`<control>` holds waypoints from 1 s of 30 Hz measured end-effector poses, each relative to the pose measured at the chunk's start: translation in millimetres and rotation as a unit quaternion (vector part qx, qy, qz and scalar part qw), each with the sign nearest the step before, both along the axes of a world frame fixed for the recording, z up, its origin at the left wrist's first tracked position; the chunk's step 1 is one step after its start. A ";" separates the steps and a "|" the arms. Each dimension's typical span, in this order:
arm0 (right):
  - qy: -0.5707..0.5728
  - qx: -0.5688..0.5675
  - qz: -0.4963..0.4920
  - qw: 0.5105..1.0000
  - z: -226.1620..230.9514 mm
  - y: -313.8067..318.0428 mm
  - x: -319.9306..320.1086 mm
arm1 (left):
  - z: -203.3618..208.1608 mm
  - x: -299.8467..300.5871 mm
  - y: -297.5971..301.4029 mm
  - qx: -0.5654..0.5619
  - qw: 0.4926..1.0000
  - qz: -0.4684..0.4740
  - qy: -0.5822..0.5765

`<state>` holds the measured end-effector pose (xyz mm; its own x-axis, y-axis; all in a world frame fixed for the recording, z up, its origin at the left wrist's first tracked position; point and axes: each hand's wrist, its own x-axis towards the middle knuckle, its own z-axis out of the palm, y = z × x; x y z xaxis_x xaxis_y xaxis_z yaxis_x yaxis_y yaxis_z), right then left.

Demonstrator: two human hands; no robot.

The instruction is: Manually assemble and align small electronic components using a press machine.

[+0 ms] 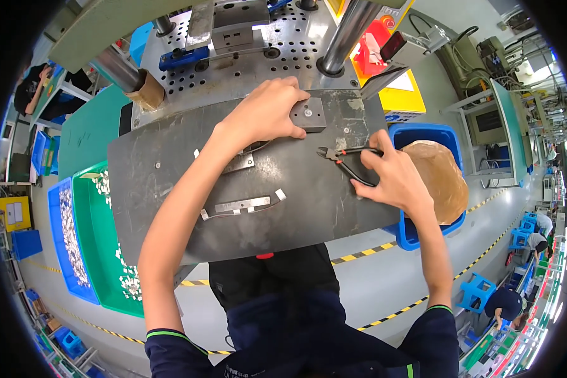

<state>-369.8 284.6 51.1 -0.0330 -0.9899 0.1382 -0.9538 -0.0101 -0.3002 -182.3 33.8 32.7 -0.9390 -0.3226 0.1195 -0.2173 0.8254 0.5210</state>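
Observation:
My left hand (268, 112) reaches to the far middle of the dark metal table (321, 208). Its thumb and fingers close around the left end of a small grey metal block (309, 115), and the palm hides part of it. In my right hand (394, 173) is a pair of diagonal cutters (343, 157) with black and red handles. The cutters' jaws point left and sit just nearer than the block, apart from it. A flat metal strip (242, 205) with thin wire and white tabs lies nearer to me. Another metal strip (239, 164) is partly hidden by my left forearm.
Behind the table stands a press with steel pillars (349, 34) and a perforated plate (302, 53). A green bin (97, 252) and a blue bin (63, 252) with small white pieces are at left. A blue crate (457, 142) lined with brown material (438, 183) stands at right.

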 end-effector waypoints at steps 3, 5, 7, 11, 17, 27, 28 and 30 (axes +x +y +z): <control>0.007 0.105 0.046 0.993 7.2 15.4 13.5 | 2.6 8.8 11.7 -0.024 1.000 -0.002 -0.001; -0.038 0.082 0.039 0.995 7.7 21.3 13.7 | 2.5 12.4 20.0 -0.036 0.999 -0.018 -0.020; -0.099 0.037 -0.002 0.994 4.8 31.3 12.6 | 2.6 15.7 34.5 -0.049 0.998 -0.025 -0.013; -0.026 -0.041 -0.013 0.999 -10.9 28.9 18.5 | 2.0 22.1 55.3 -0.080 0.996 -0.037 -0.011; -0.035 -0.090 0.003 0.995 -19.4 9.8 32.5 | -1.1 26.3 59.7 -0.076 0.997 -0.029 -0.005; -0.018 -0.086 0.038 0.995 -35.2 -0.5 33.5 | 4.9 26.4 61.7 -0.057 0.998 -0.034 -0.010; 0.003 -0.068 0.046 0.997 -37.1 -0.1 33.4 | 4.8 25.7 63.0 -0.059 0.998 -0.035 -0.010; 0.022 -0.068 0.044 0.996 -35.2 4.8 35.3 | 0.6 22.5 67.2 -0.072 0.996 -0.038 0.020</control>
